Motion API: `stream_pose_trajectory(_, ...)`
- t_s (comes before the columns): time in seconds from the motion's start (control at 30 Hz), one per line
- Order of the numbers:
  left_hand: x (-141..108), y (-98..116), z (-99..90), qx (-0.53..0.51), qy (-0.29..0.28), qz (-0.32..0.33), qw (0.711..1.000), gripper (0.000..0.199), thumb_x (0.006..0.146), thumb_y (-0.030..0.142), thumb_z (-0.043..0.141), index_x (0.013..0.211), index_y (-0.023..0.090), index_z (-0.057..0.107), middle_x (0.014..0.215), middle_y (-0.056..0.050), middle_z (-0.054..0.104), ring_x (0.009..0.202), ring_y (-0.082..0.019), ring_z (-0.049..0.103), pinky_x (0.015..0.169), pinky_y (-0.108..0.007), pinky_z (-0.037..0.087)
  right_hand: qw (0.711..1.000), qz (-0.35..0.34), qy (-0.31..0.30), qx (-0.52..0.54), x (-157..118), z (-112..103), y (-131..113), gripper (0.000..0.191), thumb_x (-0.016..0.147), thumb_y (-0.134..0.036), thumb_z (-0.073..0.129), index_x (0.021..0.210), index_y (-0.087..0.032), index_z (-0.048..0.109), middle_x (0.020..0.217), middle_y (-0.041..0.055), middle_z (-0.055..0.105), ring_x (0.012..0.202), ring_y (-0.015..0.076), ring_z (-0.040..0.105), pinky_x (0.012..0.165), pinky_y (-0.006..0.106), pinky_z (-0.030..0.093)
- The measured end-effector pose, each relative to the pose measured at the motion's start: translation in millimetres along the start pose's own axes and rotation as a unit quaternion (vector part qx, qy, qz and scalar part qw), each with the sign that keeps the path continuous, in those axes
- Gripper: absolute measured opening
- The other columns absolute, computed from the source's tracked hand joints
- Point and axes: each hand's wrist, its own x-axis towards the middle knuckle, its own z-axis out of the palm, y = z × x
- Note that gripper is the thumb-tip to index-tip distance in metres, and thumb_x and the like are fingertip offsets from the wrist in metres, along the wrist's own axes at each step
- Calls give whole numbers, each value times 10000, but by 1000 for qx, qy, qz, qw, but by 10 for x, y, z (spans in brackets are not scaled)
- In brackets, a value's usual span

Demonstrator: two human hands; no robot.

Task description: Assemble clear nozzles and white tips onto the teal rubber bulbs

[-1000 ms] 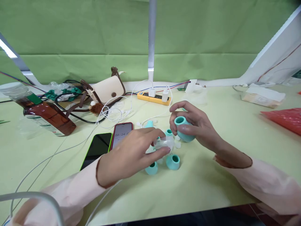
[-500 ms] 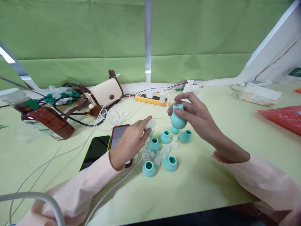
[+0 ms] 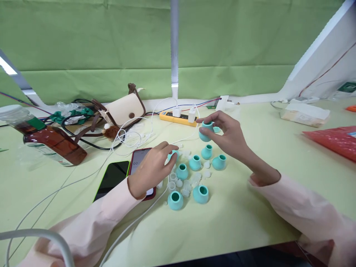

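My right hand [image 3: 228,135] is closed around a turquoise bulb-shaped piece [image 3: 205,132] with an open neck, held above the table between thumb and fingers. Behind those fingers shows the edge of another turquoise piece [image 3: 217,129]. My left hand [image 3: 155,165] hovers low over the left side of the pile, thumb and index finger apart. A turquoise bulb piece [image 3: 172,153] lies just beyond its fingertips, partly hidden; I cannot tell whether they touch it. Several matching pieces [image 3: 200,194] stand or lean on the table around small translucent plastic parts [image 3: 187,188].
Left of the pile lie a red-edged phone [image 3: 140,157] and a black-screened phone [image 3: 114,178]. Farther left are a bottle of dark liquid [image 3: 55,142] and a cream handbag [image 3: 125,109]. A yellow power strip [image 3: 178,118] sits behind; a red packet [image 3: 333,139] lies right.
My right hand has moved slightly left and away from me with the turquoise piece, uncovering another on the table. My left hand has shifted little, its index finger now bent lower.
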Motion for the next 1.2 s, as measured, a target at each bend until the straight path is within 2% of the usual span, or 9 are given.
stream_pose_trajectory(0.23,-76,152,-244,-20,32,7,999,232,832,214,398,954,130,577,817,-63,576,715,-168,545,636,-286,426,990,80,-101,-62,82,60,658,223,638,-192,601,764,-187,418,816,38,637,779,164,613,690,298,484)
stream_pose_trajectory(0.4,-118,243,-285,-12,19,21,1000,237,836,224,382,927,130,579,794,-67,573,708,-175,539,621,-294,429,982,68,-153,-88,76,67,766,208,615,-218,629,758,-179,483,756,20,641,741,151,620,666,264,503)
stream_pose_trajectory(0.57,-142,291,-345,-17,28,19,999,232,832,223,390,922,130,583,782,-62,569,710,-172,533,634,-300,429,981,60,-90,-163,180,-91,843,288,734,-324,512,993,-205,471,1067,67,556,940,184,556,750,321,478)
stream_pose_trajectory(0.63,-153,304,-385,-21,41,22,999,225,828,222,404,929,133,584,789,-58,569,719,-172,531,637,-299,427,974,66,-59,-210,225,-204,981,363,763,-308,464,1112,-215,428,1223,95,441,1115,242,431,833,413,418)
stream_pose_trajectory(0.73,-170,326,-430,-21,49,24,998,221,824,220,414,923,131,591,781,-57,569,712,-172,529,636,-301,424,957,75,-64,-272,205,-317,1282,458,731,-280,508,1179,-217,435,1333,111,304,1266,309,160,952,529,221)
stream_pose_trajectory(0.77,-177,334,-439,-20,49,25,998,223,824,220,413,920,128,593,774,-57,568,702,-170,529,630,-300,424,952,82,-74,-285,172,-327,1388,454,723,-279,519,1169,-217,462,1335,116,300,1264,329,156,949,542,209)
stream_pose_trajectory(0.9,-202,356,-459,-12,48,24,998,239,825,227,404,918,120,595,765,-61,567,673,-168,529,606,-297,427,938,113,-90,-317,7,-277,1698,336,727,-301,520,1043,-212,586,1318,126,329,1136,362,384,864,526,345)
stream_pose_trajectory(1.07,-202,355,-463,-4,52,24,998,248,826,236,392,918,126,594,748,-57,564,654,-163,530,591,-290,432,942,93,-31,-321,17,-229,1681,220,713,-300,532,800,-162,680,1191,119,476,1066,298,472,888,441,387)
stream_pose_trajectory(1.2,-193,345,-449,8,52,20,998,239,826,246,390,918,149,588,753,-51,572,646,-157,535,589,-285,440,957,60,27,-282,126,-181,1285,221,680,-330,569,752,-154,681,1060,98,574,900,238,577,731,355,498)
